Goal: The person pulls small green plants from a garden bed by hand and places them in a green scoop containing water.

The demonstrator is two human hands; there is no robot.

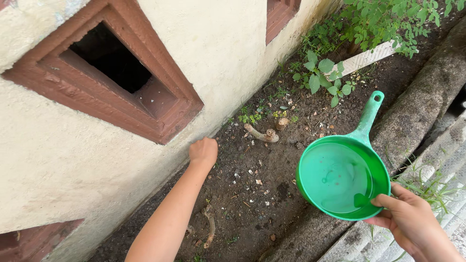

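A round green plastic dipper with a long handle (342,177), holding water, is pinched at its rim by the right hand (412,221) above dark soil (252,179); the left hand (203,151) is fisted against the cream wall (87,160) (watering apparently under way; tipping would need a steady wrist).

Cream wall (233,43), red-brown window recess (111,73); leafy weeds (323,77) (green), cut stump (264,135)
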